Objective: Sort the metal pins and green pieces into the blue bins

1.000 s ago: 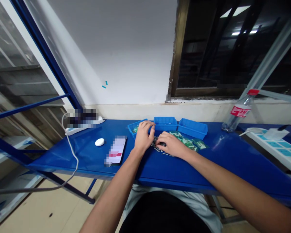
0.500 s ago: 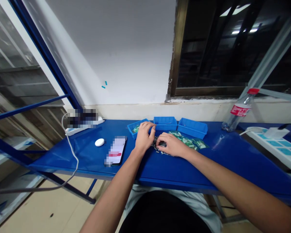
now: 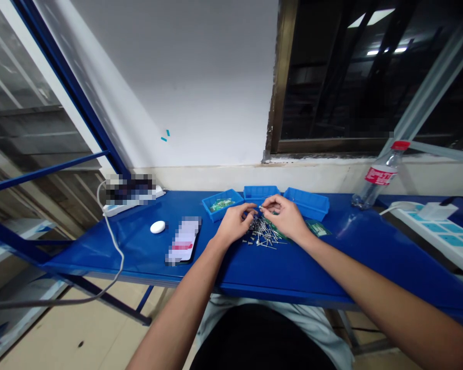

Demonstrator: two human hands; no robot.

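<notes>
My right hand (image 3: 283, 216) is closed in a pinch above a pile of thin silver metal pins (image 3: 266, 234), which look like blind rivets. A small pale tip shows at its fingertips; the rest of that piece is hard to make out. My left hand (image 3: 234, 222) sits at the pile's left edge, fingers bent and thumb apart from the index finger, with nothing visible in it. Its fingertips come close to those of my right hand. Green-and-white small packets (image 3: 317, 227) lie behind and right of the pile, partly hidden by my right hand.
Behind the hands stand a left blue bin (image 3: 208, 209) with green packets inside, a middle blue bin (image 3: 254, 192) and a right blue bin (image 3: 308, 204). A phone (image 3: 185, 241), a white oval object (image 3: 158, 226), a bottle (image 3: 380, 174) and a power strip (image 3: 440, 231) share the table.
My right hand has lifted from the pile, moving up and slightly right, with a small piece at its fingertips. My left hand has shifted slightly right and down. More of the pile shows.
</notes>
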